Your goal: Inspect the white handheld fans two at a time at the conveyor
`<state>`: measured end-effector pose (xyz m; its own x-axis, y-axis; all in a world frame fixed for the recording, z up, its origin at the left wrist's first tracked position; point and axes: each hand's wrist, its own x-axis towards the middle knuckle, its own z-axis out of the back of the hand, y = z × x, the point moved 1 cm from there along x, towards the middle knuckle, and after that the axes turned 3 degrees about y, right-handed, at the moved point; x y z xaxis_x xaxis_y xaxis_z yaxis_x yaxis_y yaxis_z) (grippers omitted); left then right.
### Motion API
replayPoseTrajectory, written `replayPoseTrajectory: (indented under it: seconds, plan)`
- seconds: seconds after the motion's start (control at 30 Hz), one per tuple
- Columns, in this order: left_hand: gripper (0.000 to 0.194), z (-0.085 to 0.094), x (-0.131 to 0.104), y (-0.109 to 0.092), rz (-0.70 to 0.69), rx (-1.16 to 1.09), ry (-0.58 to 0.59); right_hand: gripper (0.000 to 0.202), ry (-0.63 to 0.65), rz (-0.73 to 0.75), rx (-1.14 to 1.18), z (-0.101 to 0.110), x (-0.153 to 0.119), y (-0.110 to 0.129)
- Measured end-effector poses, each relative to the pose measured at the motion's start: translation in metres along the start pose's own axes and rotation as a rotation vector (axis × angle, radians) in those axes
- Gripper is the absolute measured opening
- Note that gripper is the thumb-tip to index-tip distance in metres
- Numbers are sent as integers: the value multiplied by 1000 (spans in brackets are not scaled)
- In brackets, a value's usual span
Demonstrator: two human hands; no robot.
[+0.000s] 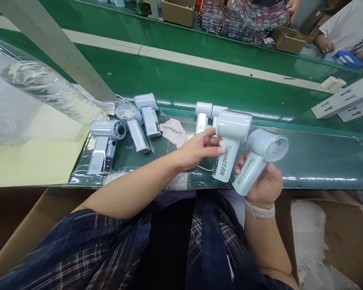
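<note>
One pale-blue fan [226, 161], “Speed FAN” printed down its handle, is pinched between thumb and fingers of the left grip [196, 151]; a second fan [258, 145], lettered alike, tilts in the right grip [268, 186], fingers curled around its handle. Leftward on the counter [320, 157] are three more fans [99, 154] and a pale cloth [173, 132].

From over here I'm reading both SpeedFAN units [226, 161] as smooth, glossy plastic, and the leftmost fan [100, 128] has a mirror-shiny panel [99, 156]. My bench [323, 159] looks slick, super reflective. The crumpled rag [174, 131] is matt cloth, the wristband [261, 211] looks rubbery, and that top box [178, 14] is plain, dull cardboard.
</note>
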<state>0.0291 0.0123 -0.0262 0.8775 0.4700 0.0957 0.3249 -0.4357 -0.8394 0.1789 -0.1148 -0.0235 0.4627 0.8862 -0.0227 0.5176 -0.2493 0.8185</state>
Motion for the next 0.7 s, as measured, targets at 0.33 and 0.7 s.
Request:
replayPoseTrajectory:
  seconds: [0.33,0.7]
  plan:
    - [63,4,1,6,83,69,5,28,-180,11,-72,5,-3,-9]
    - [72,3,2,3,134,104,-29,26,-244,-75,-48,5,0,-11]
